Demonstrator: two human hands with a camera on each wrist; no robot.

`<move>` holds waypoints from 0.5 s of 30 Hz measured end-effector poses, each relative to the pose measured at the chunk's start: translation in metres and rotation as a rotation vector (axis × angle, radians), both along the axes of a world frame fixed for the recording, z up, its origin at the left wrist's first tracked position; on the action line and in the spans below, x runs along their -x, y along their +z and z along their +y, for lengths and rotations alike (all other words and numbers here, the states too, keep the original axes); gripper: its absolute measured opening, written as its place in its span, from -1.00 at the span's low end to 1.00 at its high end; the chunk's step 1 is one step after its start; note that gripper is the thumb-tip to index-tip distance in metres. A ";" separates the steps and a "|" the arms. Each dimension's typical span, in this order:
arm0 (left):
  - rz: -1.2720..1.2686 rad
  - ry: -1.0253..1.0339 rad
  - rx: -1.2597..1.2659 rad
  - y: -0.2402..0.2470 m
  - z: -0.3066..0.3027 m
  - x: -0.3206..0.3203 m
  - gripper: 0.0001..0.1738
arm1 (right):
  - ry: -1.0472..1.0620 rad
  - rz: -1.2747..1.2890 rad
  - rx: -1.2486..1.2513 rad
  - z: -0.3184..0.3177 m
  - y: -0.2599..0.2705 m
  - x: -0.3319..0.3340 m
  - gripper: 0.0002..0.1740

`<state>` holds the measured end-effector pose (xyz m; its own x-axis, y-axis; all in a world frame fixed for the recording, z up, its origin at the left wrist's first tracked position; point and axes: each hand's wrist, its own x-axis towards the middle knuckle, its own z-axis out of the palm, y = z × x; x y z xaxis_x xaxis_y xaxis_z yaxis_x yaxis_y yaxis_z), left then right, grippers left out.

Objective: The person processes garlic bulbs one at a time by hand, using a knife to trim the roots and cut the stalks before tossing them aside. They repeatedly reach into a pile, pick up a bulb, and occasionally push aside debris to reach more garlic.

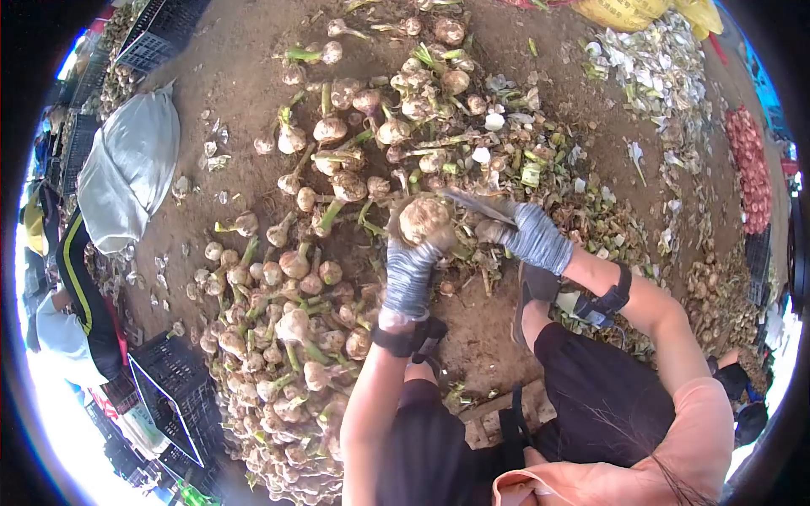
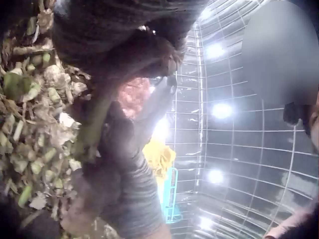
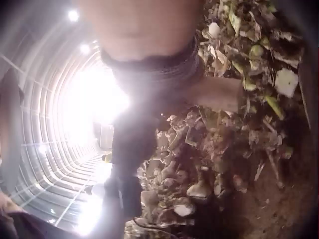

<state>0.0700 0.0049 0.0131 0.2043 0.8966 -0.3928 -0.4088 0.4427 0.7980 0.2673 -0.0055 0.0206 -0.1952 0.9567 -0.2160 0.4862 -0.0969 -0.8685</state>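
My left hand (image 1: pixel 411 268), in a grey striped glove, grips a large garlic bulb (image 1: pixel 424 221) with clumps of dirt on it. My right hand (image 1: pixel 533 239), gloved alike, holds a knife (image 1: pixel 479 205) whose blade points left, just beyond the bulb. In the left wrist view the blade (image 2: pixel 158 102) is pale and blurred, close by a green stem (image 2: pixel 94 124). The right wrist view has the right hand (image 3: pixel 149 94) dark against glare, with a pale brown bar (image 3: pixel 219 93) jutting from it. Both hands are over a floor strewn with garlic and trimmings.
Unpeeled garlic bulbs (image 1: pixel 291 325) with stems lie in a heap at left. Cut stems and skins (image 1: pixel 548 160) cover the ground at right. Black crates (image 1: pixel 173 396) and a white sack (image 1: pixel 131 169) stand at the left, a red net sack (image 1: pixel 747 169) at far right.
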 end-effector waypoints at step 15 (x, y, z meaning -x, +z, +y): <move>0.412 -0.277 -0.251 -0.009 -0.032 -0.004 -0.72 | 0.579 -0.740 -0.401 0.012 0.030 0.010 -0.80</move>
<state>0.0744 -0.0266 0.0037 0.3205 0.9077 -0.2709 0.0640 0.2646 0.9622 0.2571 0.0061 0.0502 -0.5986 0.7860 -0.1545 0.7936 0.5557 -0.2479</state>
